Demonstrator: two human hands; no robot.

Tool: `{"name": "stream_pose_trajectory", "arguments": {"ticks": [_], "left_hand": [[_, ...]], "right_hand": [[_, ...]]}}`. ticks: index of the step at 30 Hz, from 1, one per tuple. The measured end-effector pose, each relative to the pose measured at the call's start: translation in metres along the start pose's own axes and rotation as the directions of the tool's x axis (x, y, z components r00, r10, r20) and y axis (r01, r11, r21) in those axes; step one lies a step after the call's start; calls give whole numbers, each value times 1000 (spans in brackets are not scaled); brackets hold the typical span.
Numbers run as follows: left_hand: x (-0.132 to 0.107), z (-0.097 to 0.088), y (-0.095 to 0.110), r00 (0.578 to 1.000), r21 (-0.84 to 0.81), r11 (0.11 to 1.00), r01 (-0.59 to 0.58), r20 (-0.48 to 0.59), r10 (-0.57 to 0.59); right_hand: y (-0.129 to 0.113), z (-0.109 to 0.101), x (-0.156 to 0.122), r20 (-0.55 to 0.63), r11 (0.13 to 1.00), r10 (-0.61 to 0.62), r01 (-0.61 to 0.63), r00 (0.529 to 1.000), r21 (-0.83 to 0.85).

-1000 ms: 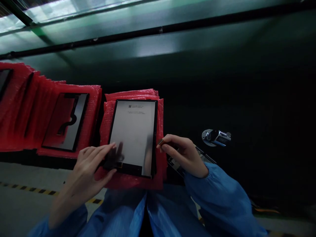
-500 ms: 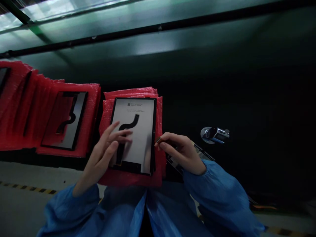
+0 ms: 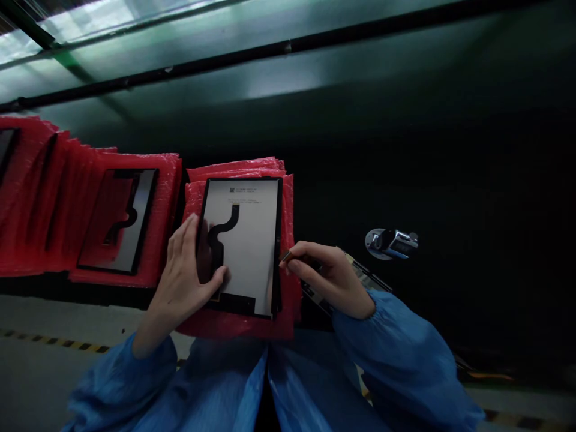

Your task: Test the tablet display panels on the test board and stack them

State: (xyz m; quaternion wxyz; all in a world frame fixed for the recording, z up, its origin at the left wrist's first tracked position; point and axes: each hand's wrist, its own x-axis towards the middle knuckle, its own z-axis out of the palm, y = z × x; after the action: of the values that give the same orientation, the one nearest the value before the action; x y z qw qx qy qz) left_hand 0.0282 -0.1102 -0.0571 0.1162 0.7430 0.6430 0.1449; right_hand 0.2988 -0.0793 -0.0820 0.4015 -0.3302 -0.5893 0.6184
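A tablet-size LCD panel [image 3: 252, 252] lies back side up on a pile of red bubble-wrap bags [image 3: 288, 216]. A black S-curved flex cable [image 3: 225, 227] runs over its pale back. My left hand [image 3: 184, 273] rests at the panel's left edge, open, with fingers stretched along the edge and the thumb apart over the lower left of the panel. At the right edge, my right hand [image 3: 335, 276] is closed in a pinch on a small dark strip with a gold-brown end [image 3: 286, 256], which looks like a flex connector. Most of that strip is hidden by the fingers.
Left of the pile, another LCD panel [image 3: 130, 240] lies half in a red bag, beside a row of overlapping red bags [image 3: 36, 210]. A shiny metal device on a round base [image 3: 391, 243] stands to the right. Flat printed pieces [image 3: 366, 273] lie under my right wrist.
My left hand has drawn back left from over the flex cable to the panel's left edge. The cable's upper end has shifted left. My right hand has hardly moved.
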Motion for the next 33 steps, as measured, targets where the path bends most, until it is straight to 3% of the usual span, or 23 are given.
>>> {"name": "stream_pose_trajectory", "arguments": {"ticks": [4,8,12,16,19,22,29,33], "left_hand": [[-13,-5,-11,988,-244,961,128,113,-103],[-13,-13,-14,975,-326,942,76,223,-2],[-6,-13,-5,979,-228,973,-23,192,68],[-8,-7,0,999,-134,991,-11,51,18],[-18,-3,-3,997,-266,961,75,21,-72],[-26,0,-5,993,-504,856,114,70,-91],[-19,-14,2,979,-665,745,43,178,102],[-13,-32,2,914,-820,572,25,251,320]], "right_hand": [[0,1,0,3,1000,14,-14,1000,-8],[0,1,0,6,1000,14,-14,1000,-8],[-1,1,0,-2,1000,18,-18,1000,6],[0,1,0,2,1000,-5,5,1000,11],[0,1,0,-5,1000,-9,9,1000,5],[-1,1,0,-2,1000,-10,10,1000,1],[-1,1,0,5,1000,-10,10,1000,-7],[1,1,0,9,1000,-22,22,1000,-7]]}}
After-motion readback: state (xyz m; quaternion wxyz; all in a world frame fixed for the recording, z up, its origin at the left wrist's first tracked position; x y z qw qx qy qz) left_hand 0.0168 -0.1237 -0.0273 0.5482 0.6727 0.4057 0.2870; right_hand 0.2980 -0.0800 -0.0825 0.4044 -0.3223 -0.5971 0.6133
